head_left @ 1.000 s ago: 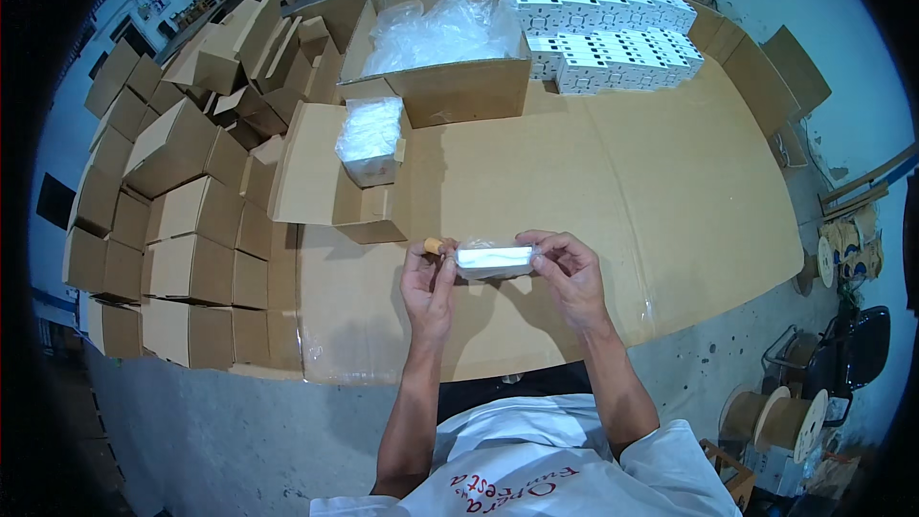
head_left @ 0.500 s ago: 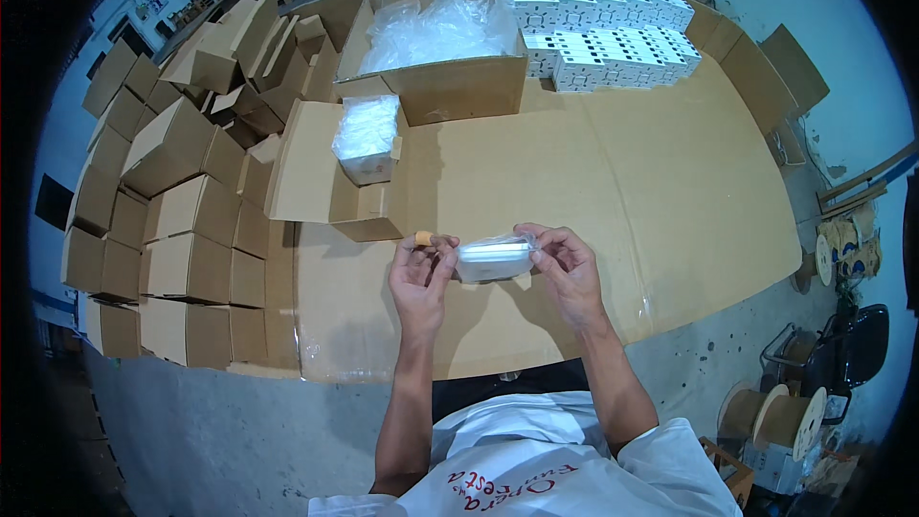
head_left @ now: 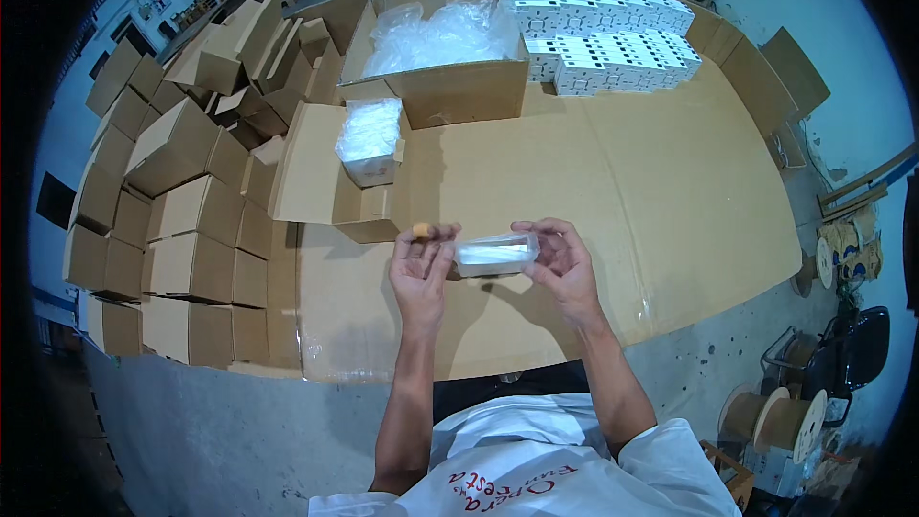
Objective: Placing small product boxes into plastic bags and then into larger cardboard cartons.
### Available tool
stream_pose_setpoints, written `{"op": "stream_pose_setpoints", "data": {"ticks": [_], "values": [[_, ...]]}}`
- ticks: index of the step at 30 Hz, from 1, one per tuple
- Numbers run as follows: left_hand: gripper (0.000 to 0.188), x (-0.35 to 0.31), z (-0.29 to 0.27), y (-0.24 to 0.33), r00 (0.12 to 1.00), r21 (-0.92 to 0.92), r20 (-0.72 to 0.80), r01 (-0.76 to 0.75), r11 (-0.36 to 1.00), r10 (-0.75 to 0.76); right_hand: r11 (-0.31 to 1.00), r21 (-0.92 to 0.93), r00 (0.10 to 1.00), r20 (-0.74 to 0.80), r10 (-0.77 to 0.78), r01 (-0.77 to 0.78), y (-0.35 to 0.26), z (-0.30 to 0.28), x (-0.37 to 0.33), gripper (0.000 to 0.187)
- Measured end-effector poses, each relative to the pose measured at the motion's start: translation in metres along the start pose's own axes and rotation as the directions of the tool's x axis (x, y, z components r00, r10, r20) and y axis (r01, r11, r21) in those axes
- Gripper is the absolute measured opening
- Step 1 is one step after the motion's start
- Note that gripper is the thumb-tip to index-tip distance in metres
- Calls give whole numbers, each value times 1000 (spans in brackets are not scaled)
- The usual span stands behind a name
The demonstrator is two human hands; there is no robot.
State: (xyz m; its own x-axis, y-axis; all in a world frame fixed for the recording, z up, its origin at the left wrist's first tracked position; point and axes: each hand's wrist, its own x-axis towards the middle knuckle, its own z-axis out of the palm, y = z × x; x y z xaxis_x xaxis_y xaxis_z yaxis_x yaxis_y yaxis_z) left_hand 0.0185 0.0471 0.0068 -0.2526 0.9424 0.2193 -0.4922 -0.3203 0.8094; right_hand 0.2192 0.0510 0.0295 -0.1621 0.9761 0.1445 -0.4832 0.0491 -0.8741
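Note:
Between my two hands is a small white box in a clear plastic bag [head_left: 496, 256], held above the cardboard-covered table. My left hand [head_left: 421, 263] has its fingers closed at the left end of the bag, with an orange cover on one finger. My right hand [head_left: 563, 268] grips the right end with thumb and fingers. Beyond my left hand stands an open cardboard carton [head_left: 369, 229]. Inside it is a row of white plastic-wrapped boxes [head_left: 369, 139], packed toward its far end.
A large carton of clear plastic bags [head_left: 469, 96] stands at the back. Stacked white boxes [head_left: 603, 33] with dark marks sit at the far right. Many brown cartons [head_left: 191, 263] are piled along the left. The cardboard tabletop [head_left: 699, 201] stretches right, its rim curving near a black chair [head_left: 852, 349].
The bagged white box has tilted a little, so more of its upper face shows. My fingers have shifted slightly at both ends of the bag.

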Motion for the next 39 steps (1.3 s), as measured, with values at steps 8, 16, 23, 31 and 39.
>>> {"op": "stream_pose_setpoints", "data": {"ticks": [8,16,23,31,39], "values": [[31,-16,-13,-1,943,333,140,241,912,-301,923,-385,989,140,56,3,13,-19,-1,28],[19,-9,0,10,955,461,-12,269,846,-297,915,-400,998,-7,58,-56,5,-8,0,18],[21,-11,16,13,970,289,-221,168,943,-105,548,-709,894,304,-330,443,7,3,8,25],[13,-24,-25,41,989,680,141,-124,723,36,513,-779,932,327,-159,361,5,19,-9,27],[19,-46,-94,61,949,628,-232,314,712,-214,439,-839,935,355,-1,320,3,74,2,19]]}}
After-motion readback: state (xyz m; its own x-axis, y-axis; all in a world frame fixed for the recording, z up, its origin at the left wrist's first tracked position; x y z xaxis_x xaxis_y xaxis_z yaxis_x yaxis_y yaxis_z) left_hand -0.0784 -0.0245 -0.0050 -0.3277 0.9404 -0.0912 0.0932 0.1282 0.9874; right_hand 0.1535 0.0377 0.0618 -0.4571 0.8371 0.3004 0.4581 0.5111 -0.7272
